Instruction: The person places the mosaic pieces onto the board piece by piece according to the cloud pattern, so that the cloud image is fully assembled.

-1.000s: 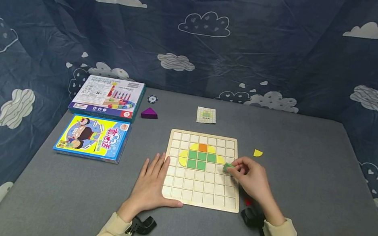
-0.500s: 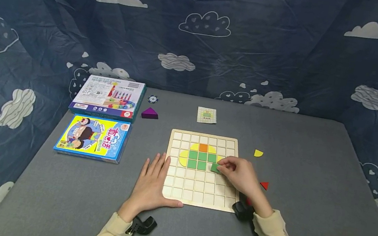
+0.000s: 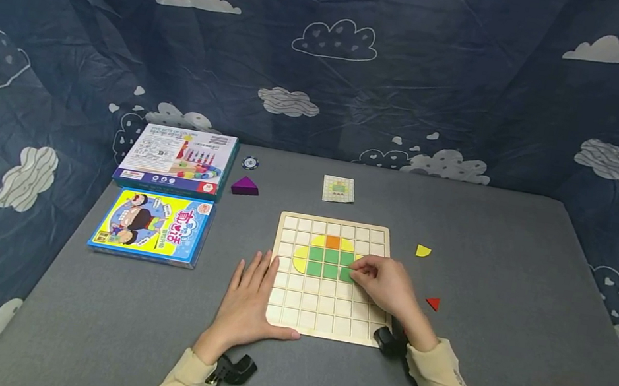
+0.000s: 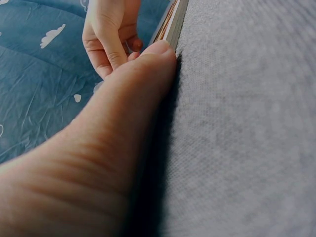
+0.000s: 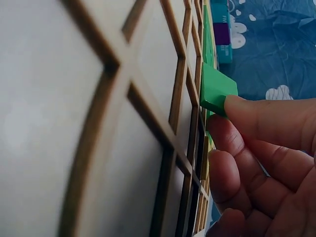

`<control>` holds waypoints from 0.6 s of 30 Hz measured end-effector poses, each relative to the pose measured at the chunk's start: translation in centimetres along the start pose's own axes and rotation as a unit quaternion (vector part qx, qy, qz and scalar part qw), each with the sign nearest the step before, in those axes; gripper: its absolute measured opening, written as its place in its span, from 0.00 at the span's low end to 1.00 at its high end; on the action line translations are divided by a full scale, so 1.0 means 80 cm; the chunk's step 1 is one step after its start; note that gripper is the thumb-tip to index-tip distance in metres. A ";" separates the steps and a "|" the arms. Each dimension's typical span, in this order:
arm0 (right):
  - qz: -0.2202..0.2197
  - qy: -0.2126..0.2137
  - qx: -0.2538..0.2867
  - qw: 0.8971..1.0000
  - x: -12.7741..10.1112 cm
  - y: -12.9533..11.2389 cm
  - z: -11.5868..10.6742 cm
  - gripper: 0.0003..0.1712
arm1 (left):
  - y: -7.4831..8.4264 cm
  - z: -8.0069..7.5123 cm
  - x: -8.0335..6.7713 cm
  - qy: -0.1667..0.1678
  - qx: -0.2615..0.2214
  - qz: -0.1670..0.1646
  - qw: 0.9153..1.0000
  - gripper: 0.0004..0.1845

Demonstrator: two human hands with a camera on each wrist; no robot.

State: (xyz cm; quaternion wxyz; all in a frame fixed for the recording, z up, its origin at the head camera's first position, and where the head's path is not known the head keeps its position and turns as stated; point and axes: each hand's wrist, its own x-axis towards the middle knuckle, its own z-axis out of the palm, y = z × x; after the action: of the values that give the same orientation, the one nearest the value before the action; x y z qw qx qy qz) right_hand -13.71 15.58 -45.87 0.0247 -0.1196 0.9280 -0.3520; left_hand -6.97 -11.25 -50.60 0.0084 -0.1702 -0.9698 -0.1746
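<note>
Your right hand pinches a green tile between curled fingers over the wooden board; your left hand rests flat, fingers straight, on the board's edge.

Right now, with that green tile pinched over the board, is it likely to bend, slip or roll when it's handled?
The green tile looks like a thick, flat-sided block, so it probably stays stiff. The right hand holds it by fingertips alone, which suggests it is light. Its square edges make rolling unlikely, though its smooth painted faces might slip from a loose grip. The left hand lies flat on the board, probably steadying it.
</note>
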 end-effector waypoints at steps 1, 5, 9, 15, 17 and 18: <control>0.001 0.001 -0.005 1.000 0.000 -0.001 0.001 0.05 | 0.000 0.000 0.000 0.000 0.000 0.000 1.000 0.71; -0.002 0.006 -0.020 1.000 0.001 -0.002 0.002 0.05 | 0.000 0.000 0.000 -0.001 0.001 -0.001 1.000 0.72; -0.002 0.008 -0.029 1.000 0.001 -0.003 0.003 0.05 | 0.000 0.000 0.000 -0.002 0.000 -0.001 1.000 0.71; 0.001 0.011 -0.033 0.999 0.003 -0.005 0.003 0.04 | 0.001 -0.001 0.000 0.001 0.000 0.000 1.000 0.71; 0.001 0.010 -0.034 0.999 0.004 -0.006 0.003 0.03 | 0.001 -0.001 0.000 0.001 -0.001 0.001 1.000 0.71; 0.001 0.009 -0.035 0.999 0.004 -0.006 0.003 0.03 | 0.000 0.000 0.000 0.002 -0.002 0.001 1.000 0.71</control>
State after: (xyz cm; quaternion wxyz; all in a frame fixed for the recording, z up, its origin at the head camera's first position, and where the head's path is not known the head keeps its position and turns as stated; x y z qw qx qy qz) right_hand -13.89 14.96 -45.72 0.0123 -0.1158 0.9400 -0.3207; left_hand -6.93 -11.24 -50.55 0.0099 -0.1706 -0.9693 -0.1770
